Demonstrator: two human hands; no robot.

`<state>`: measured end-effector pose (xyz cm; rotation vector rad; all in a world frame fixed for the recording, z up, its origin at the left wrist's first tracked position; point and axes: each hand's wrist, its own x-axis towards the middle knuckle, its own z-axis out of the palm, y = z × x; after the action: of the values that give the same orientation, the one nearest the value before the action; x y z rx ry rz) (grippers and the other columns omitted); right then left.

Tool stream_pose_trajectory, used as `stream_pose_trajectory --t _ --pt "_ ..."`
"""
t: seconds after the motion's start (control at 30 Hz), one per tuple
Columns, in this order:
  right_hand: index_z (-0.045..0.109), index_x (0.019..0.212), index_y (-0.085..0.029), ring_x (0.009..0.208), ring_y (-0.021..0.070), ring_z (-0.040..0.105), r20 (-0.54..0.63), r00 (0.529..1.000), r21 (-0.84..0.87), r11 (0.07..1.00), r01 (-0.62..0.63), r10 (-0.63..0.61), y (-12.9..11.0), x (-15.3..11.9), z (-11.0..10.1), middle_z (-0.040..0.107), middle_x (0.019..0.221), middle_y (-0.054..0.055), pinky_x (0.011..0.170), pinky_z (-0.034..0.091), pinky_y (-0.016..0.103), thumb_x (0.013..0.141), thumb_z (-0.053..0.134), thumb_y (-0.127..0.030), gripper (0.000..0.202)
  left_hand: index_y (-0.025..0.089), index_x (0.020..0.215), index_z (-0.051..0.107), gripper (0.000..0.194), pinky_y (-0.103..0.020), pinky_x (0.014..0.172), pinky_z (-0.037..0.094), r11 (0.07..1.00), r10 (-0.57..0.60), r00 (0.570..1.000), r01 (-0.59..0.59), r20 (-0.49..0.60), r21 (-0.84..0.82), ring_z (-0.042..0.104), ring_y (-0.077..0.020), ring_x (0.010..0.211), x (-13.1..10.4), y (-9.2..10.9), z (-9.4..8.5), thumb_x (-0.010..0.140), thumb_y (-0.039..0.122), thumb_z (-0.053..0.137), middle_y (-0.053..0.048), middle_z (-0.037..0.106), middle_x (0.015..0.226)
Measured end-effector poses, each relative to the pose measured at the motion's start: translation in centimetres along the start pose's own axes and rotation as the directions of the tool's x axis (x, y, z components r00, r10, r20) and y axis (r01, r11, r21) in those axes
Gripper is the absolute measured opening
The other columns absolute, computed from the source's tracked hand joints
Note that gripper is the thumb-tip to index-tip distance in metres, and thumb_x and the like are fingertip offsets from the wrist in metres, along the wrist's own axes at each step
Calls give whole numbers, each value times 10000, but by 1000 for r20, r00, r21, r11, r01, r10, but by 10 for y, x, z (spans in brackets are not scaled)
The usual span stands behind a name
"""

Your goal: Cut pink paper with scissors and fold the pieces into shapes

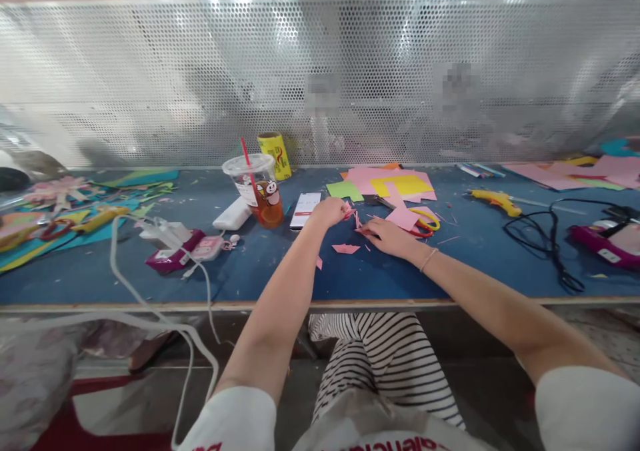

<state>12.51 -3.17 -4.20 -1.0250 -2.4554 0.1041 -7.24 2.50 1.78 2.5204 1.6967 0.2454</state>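
Observation:
Between my two hands is a small piece of pink paper [357, 219] with cut or folded strips. My left hand [331, 211] has its fingers closed on the paper's left side. From the right, my right hand [387, 236] pinches the paper's lower edge with thumb and fingers. Just below them lies a flat pink paper scrap [346, 248]. Scissors with yellow and red handles [429, 222] rest beside my right hand, partly under a pink square [402, 218]. A phone [305, 211] with a lit screen lies left of my left hand.
Pink, yellow and green sheets [357, 181] are stacked behind my hands. A lidded plastic cup of drink [270, 204] stands left, near a yellow roll [276, 154]. Right are a yellow glue gun [495, 202] and black cable [553, 238]. Purple power strips [173, 256] sit at both sides.

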Motion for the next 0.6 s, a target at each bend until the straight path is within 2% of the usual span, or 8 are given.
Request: stream_pose_trajectory --t 0.13,0.2,0.27,0.33,0.4,0.43,0.5,0.6 --pt "627 975 -146 938 199 600 -33 999 26 1000 -2 3 9 0 4 649 956 106 856 470 367 855 468 -214 210 182 796 689 237 -251 658 404 995 35 991 -23 -127 95 609 -186 801 0 -2 0 740 183 458 -95 682 864" --pt "621 985 -151 1015 216 573 -64 998 4 1000 25 -25 9 1 4 612 1067 122 892 456 389 840 494 -234 210 176 788 690 249 -255 655 405 996 41 987 -28 -153 82 607 -186 786 3 -1 1 738 181 446 -95 681 847" --pt "580 1078 -154 1127 242 509 -138 990 -27 999 36 -40 6 4 2 529 1211 142 944 427 422 832 510 -271 280 176 792 697 248 -256 661 413 997 74 986 -74 -147 4 602 -179 771 6 0 2 729 189 458 -82 684 825" --pt "500 1196 -156 1180 253 460 -209 977 -56 998 23 -34 0 10 -2 480 1256 149 978 399 438 835 510 -301 389 171 811 707 251 -249 677 426 981 137 981 -154 -139 -115 595 -165 766 10 1 3 722 197 475 -68 688 811" --pt "465 1237 -173 1193 280 429 -205 978 -132 991 15 -42 -6 17 -6 459 1260 150 976 390 457 812 545 -307 453 146 804 715 237 -246 663 440 957 149 984 -169 -103 -235 581 -150 709 12 3 5 699 198 509 -61 681 750" --pt "466 1242 -186 1194 297 417 -184 981 -193 981 20 -56 -8 19 -7 447 1273 150 968 387 471 808 547 -286 453 134 785 715 226 -246 644 446 942 119 990 -137 -78 -306 570 -139 666 13 4 6 681 181 520 -54 671 708" --pt "463 1255 -194 1186 306 409 -138 986 -290 956 47 -90 -10 23 -8 437 1292 144 958 381 469 820 510 -217 438 122 756 708 215 -236 602 455 864 51 999 -43 2 -501 545 -111 599 12 8 7 657 134 518 -33 648 654" --pt "496 1224 -188 1163 292 415 -133 983 -346 935 73 -126 -8 25 -9 452 1278 143 942 385 443 856 439 -199 372 123 762 698 193 -230 580 476 630 -18 990 122 143 -767 515 -81 536 8 14 9 701 185 526 -14 614 592"
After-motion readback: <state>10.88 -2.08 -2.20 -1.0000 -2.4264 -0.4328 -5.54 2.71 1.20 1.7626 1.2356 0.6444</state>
